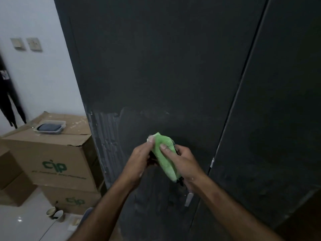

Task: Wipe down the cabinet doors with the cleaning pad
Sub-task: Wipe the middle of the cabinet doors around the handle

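- My two forearms reach up from the bottom of the view and meet in front of the dark cabinet.
- My left hand (139, 160) grips the upper left end of the cleaning pad (165, 156), fingers curled round its edge, with one fingertip on a pale corner of it.
- My right hand (182, 162) holds the pad from the right, thumb pressed flat across the green face and the other fingers wrapped behind it.
- The pad is bright green, fuzzy and long, tilted from upper left to lower right between both hands; a dark backing shows at its lower tip and along its right edge.
- I cannot tell whether the pad touches the door or sits just off it.
- Behind my hands is the left cabinet door (165, 66), matte dark grey, with pale smeared streaks (107, 136) across its lower left part.
- A narrow vertical gap runs to the right of my hands, and beyond it is the right cabinet door (278, 101), equally dark.
- A small metal handle (188, 199) sits by that gap below my right wrist.
- To the left, on the floor, stand stacked cardboard boxes (52, 159) with green lettering.
- A shallow clear container (49, 126) with something dark in it rests on the top box.
- Two small cups (55, 213) lie on the white tiles near the lower box.
- Farther off, on the white wall, are two switch plates (26, 43), and dark clothing (7, 94) hangs at the far left edge.
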Motion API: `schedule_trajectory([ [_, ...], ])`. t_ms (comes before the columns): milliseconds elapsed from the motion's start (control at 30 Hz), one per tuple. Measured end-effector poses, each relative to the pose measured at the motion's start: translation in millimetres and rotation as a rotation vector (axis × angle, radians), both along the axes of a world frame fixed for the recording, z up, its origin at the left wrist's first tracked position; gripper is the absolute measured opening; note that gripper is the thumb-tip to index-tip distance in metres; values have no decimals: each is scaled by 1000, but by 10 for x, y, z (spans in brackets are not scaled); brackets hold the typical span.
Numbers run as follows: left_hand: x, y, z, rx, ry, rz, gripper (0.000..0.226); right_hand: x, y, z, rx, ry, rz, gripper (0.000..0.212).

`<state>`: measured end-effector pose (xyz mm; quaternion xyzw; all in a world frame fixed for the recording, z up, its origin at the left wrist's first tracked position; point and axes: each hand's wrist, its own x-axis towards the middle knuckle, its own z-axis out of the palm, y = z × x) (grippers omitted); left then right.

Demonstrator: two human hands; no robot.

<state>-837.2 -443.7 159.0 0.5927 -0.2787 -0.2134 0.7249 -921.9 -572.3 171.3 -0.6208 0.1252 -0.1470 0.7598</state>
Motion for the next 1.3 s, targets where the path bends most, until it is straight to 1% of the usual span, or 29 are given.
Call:
schedule_trajectory([
  [67,16,-59,27,-24,-42,26,36,-24,-84,42,-31,18,28,28],
  [167,69,-139,66,1,-29,50,38,-48,-182,98,21,-27,130,36],
  [200,83,-151,67,11,-51,35,40,-53,-212,117,4,-54,151,39],
  [267,104,-142,48,-1,-142,25,39,-56,-270,169,-155,-111,101,33],
  [333,157,-96,-32,-24,-229,169,34,-60,-363,235,-419,-241,-72,24],
  [367,196,-63,-102,-25,-236,283,31,-65,-444,270,-587,-319,-203,26],
  [433,311,2,-283,-9,-210,532,19,-86,-686,350,-1006,-491,-501,30],
  [467,375,33,-376,20,-212,652,13,-87,-830,392,-1229,-577,-611,33],
  [500,432,59,-454,58,-217,748,11,-61,-978,441,-1428,-649,-679,38],
  [567,544,99,-582,120,-211,878,22,62,-1243,538,-1729,-683,-778,49],
  [633,627,140,-678,168,-240,963,33,212,-1358,529,-1891,-635,-820,48],
  [700,698,180,-766,199,-301,986,40,336,-1365,323,-1973,-652,-748,43],
  [767,742,206,-808,218,-378,953,43,368,-1353,-16,-2080,-709,-570,40],
  [833,765,222,-821,256,-463,939,44,323,-1303,-263,-2249,-758,-345,32],
  [867,782,233,-828,265,-489,937,44,328,-1285,-261,-2303,-772,-234,31],
  [900,790,240,-833,270,-507,931,45,379,-1256,-161,-2326,-804,-169,32],
  [933,796,248,-844,277,-524,925,46,469,-1206,8,-2317,-835,-170,33],
  [967,801,256,-864,290,-545,921,48,584,-1139,201,-2275,-854,-249,33],
  [1033,828,292,-923,298,-600,908,52,817,-1004,520,-2074,-818,-520,34],
  [1067,838,318,-956,300,-624,902,53,878,-917,550,-1973,-804,-596,34],
  [1100,850,345,-980,313,-648,902,54,913,-848,450,-1934,-824,-612,34],
  [1133,870,372,-996,340,-671,913,56,906,-782,256,-1962,-837,-545,33],
  [1200,927,440,-1018,393,-705,926,59,775,-696,-186,-2163,-859,-249,27],
  [1233,957,475,-1024,418,-724,919,62,713,-683,-287,-2245,-844,-111,26],
  [1267,981,508,-1027,451,-752,912,66,726,-681,-267,-2291,-819,-20,27],
  [1300,1000,537,-1033,488,-783,906,70,802,-667,-171,-2299,-825,-14,29],
])
